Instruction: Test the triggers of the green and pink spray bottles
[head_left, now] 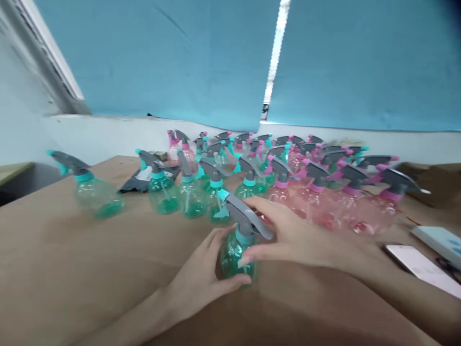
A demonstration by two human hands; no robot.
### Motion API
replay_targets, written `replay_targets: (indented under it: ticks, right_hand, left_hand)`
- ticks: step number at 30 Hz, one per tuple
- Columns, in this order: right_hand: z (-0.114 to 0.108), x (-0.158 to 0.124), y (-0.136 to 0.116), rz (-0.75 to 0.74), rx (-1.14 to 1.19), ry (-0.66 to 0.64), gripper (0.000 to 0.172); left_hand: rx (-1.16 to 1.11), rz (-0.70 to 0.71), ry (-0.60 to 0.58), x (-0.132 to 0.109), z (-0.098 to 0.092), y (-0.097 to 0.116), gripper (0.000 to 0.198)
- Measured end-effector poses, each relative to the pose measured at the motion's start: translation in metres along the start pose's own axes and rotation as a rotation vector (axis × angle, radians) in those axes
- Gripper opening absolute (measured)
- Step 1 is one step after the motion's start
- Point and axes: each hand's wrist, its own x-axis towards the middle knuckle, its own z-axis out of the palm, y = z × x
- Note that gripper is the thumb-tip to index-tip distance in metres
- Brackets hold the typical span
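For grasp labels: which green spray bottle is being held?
The front green bottle, apart from the other bottles, clasped between left hand and right hand.

A small assembly or packing workshop, it seems: dozens of identical spray bottles (248, 187) crowd a plain brown tabletop (72, 269) in batches, green to the left, pink to the right; blue sheeting (173, 57) hangs over the bare white wall (108, 134) behind.

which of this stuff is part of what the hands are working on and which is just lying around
In hand:
- green spray bottle, in the grip of the left hand and right hand
- green bottles and pink bottles massed behind it

Lying about:
- phone
- pale blue flat item
- dark bag
- all on the brown table
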Motion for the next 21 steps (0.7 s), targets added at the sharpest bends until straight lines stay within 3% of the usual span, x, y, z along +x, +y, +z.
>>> replay_targets:
  ticks: [4, 9, 13, 16, 21]
  right_hand:
    - [-0.013, -0.033, 0.018, 0.038, 0.108, 0.114, 0.066]
    - [-0.019, -0.057, 0.026, 0.093, 0.141, 0.283, 0.040]
    - [-0.016, -0.072, 0.038, 0.041, 0.201, 0.428, 0.026]
    - [-0.013, -0.083, 0.047, 0.032, 0.230, 0.496, 0.025]
    - [-0.013, -0.093, 0.052, 0.081, 0.209, 0.501, 0.040]
  left_hand:
    - [-0.081, 0.053, -0.084, 0.023, 0.027, 0.016, 0.074]
    - [-0.147, 0.124, -0.182, 0.044, 0.064, 0.033, 0.078]
    - [-0.194, 0.175, -0.157, 0.054, 0.088, 0.042, 0.081]
    - [-0.204, 0.174, -0.181, 0.057, 0.097, 0.048, 0.082]
    - [-0.079, 0.234, -0.269, 0.059, 0.100, 0.042, 0.091]
